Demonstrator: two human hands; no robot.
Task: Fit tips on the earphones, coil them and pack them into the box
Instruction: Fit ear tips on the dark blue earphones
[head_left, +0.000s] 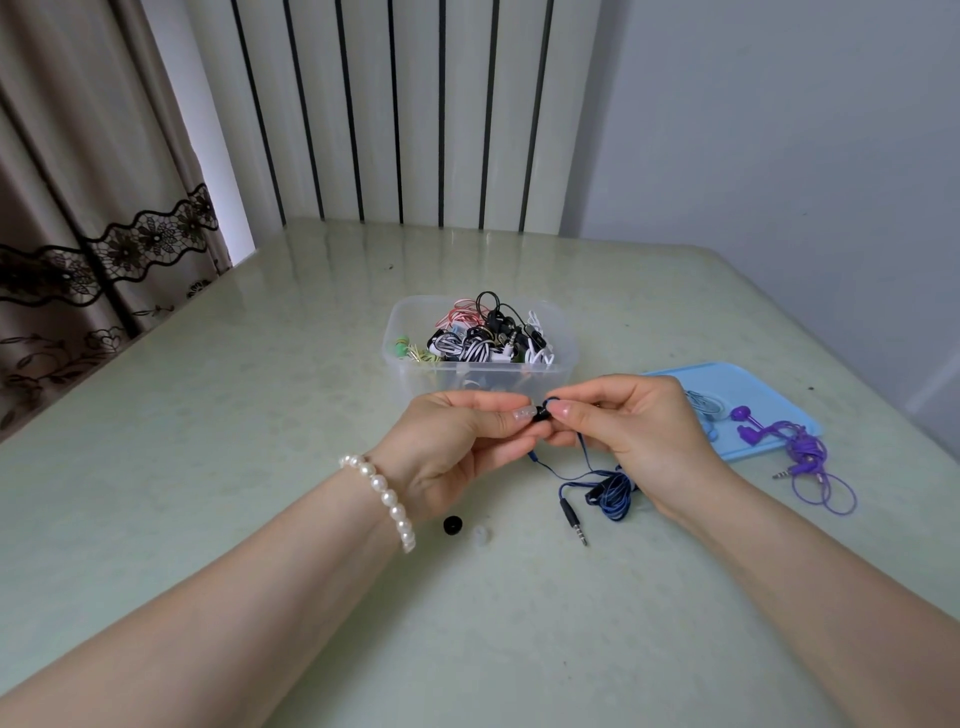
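Pale green and glossy, the table (260, 415) fills the lower frame, running up to a striped panel and a lace-edged curtain at upper left.

The clear plastic box (480, 364), just above centre, is the largest thing on it. It holds a heap of coiled earphones in black-and-white, red, green and white, piled near its rim, with some loops standing above it. To its right lies the blue lid (727, 384), flat and serving as a tray. A pale blue set rests on the lid, half hidden behind the right hand, and a purple set (800, 447) lies partly on it, its cable trailing off onto the table at right.

Both hands meet in front of the box. The left hand (457, 441), with a pearl bracelet at the wrist, pinches a black tip (540, 414) between thumb and forefinger. The right hand (639, 426) pinches the earbud of the blue earphones (613, 491), whose cable drops into a loose bundle on the table below, the plug (574, 519) lying free.

The step looks like seating the tip on the bud. It likely goes best by holding the bud steady close to its nozzle, stretching the tip's opening over one side first, then rolling it round until it sits evenly.

Smallest are two spare tips below the left hand: a black one (453, 525) and a clear one (482, 535), just beside each other.
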